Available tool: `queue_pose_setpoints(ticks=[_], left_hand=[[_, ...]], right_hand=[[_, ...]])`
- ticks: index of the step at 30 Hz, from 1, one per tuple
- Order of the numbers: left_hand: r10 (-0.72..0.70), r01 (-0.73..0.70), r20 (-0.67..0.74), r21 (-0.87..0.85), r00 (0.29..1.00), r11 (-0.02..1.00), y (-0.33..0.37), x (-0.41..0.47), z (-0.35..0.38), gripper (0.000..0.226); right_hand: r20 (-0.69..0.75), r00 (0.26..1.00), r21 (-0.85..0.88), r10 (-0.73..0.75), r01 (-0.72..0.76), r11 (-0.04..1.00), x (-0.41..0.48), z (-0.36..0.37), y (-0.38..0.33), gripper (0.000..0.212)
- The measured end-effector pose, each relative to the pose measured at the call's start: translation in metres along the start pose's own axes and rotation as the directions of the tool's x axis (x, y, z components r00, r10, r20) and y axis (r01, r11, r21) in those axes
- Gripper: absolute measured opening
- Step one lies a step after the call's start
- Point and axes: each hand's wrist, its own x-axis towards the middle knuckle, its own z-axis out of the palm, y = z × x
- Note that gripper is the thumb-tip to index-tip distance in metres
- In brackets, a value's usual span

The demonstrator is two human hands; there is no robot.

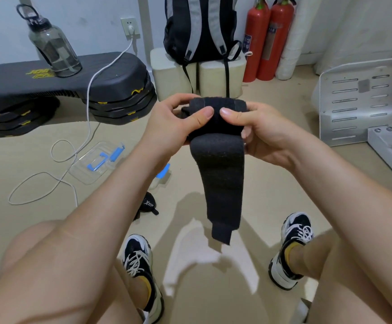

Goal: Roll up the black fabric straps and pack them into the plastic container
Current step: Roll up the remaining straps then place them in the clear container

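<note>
black fabric strap [216,160] is held mid-air, top rolled, tail dangling toward 6 o'clock | roll is pinched by left hand [178,122] at 9 and right hand [262,134] at 3, thumbs on top | clear plastic lid [96,162] is seen on floor, 8 o'clock
</note>
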Motion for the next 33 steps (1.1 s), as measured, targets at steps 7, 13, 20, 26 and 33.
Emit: queue_pose_setpoints(ticks=[7, 13, 20, 26, 33], left_hand=[[-0.069, 0.073, 0.035, -0.163, 0.997, 0.984, -0.006, -0.001, -0.005, 0.015], [-0.18, 0.134, -0.12, -0.318, 0.976, 0.939, -0.018, -0.003, 0.006, 0.045], [0.074, -0.078, -0.045, -0.106, 0.996, 0.991, -0.014, -0.007, 0.012, 0.004], [-0.075, 0.106, 0.232, -0.127, 0.97, 0.986, -0.013, -0.006, 0.015, 0.023], [-0.204, 0.177, 0.344, 0.108, 0.917, 0.978, -0.028, -0.01, 0.022, 0.011]], right_hand=[[-0.211, 0.975, 0.352, -0.066, 0.139, 0.926, 0.003, -0.009, -0.013, 0.015], [-0.211, 0.976, 0.409, -0.051, 0.136, 0.902, 0.003, -0.006, -0.016, 0.011], [-0.238, 0.97, 0.432, -0.046, 0.148, 0.89, -0.006, 0.002, -0.021, 0.026], [-0.185, 0.98, 0.357, -0.067, 0.13, 0.925, 0.0, 0.003, -0.01, 0.016], [-0.452, 0.883, 0.14, -0.131, 0.214, 0.967, 0.017, -0.012, -0.002, 0.028]])
